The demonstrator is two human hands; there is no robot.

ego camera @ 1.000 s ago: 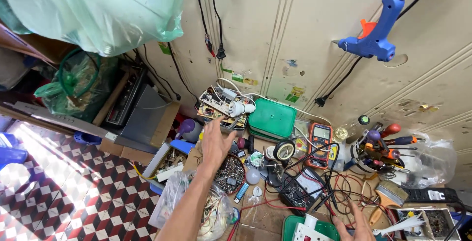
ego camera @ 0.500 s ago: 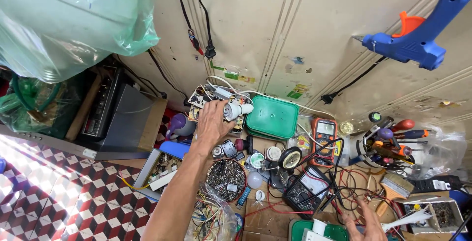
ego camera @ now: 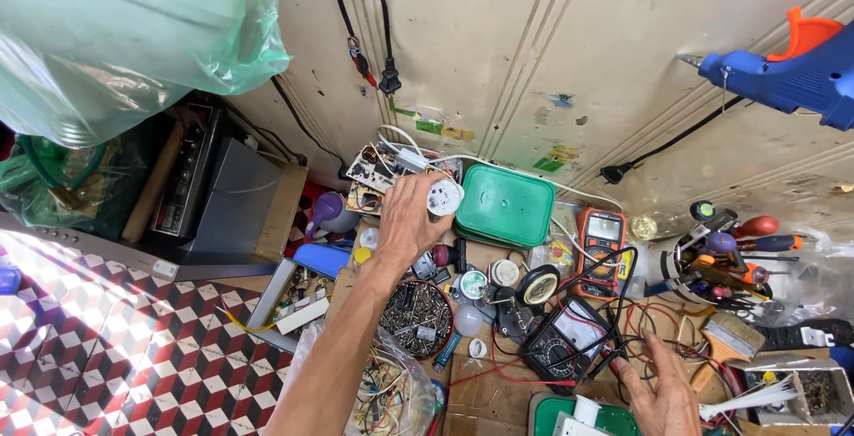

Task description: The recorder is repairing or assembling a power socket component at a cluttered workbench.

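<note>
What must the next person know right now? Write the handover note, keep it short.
Left hand: stretched out to the wall, grip shut on a round white part, between the circuit boards and the green box.
Right hand: open, fingers spread, holding nothing, over the wires by the black meter.
Done: white part is in the left grip.
Left: part not yet brought away from the boards; whether it is lifted clear cannot be told.
</note>
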